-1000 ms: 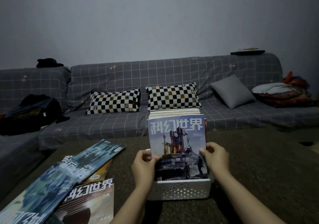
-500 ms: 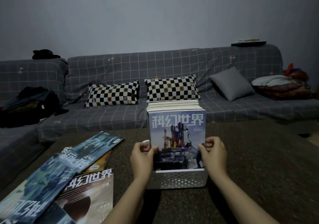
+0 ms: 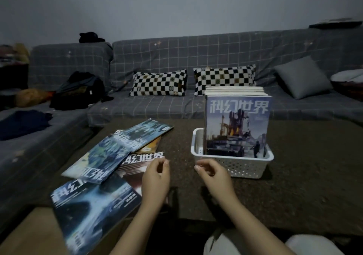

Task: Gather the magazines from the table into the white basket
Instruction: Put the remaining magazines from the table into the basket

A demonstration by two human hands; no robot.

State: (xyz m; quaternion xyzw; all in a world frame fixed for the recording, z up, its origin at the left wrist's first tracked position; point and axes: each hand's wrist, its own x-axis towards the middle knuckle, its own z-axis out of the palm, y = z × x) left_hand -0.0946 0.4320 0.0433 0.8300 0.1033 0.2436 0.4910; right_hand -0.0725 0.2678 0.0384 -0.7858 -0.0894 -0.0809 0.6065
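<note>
A white perforated basket [image 3: 247, 166] stands on the dark table [image 3: 304, 166] and holds a row of upright magazines; the front one [image 3: 237, 125] has a blue cover with white characters. Several more magazines [image 3: 110, 156] lie fanned out flat at the table's left, the nearest one [image 3: 92, 211] hanging over the front edge. My left hand [image 3: 156, 180] hovers with loosely curled fingers over the brown-covered magazine [image 3: 135, 166] and holds nothing. Just in front of the basket's left corner, my right hand [image 3: 213, 176] is also empty, its fingers relaxed.
A grey checked sofa [image 3: 176, 58] wraps behind and left of the table, with two checkered pillows [image 3: 159, 82], a grey cushion [image 3: 302, 77] and dark bags [image 3: 78, 89]. My knees [image 3: 314, 245] show at the bottom right.
Both hands have let go of the blue magazine, which now stands in the basket. They have drawn back and to the left, and the view has swung left toward the flat magazines.
</note>
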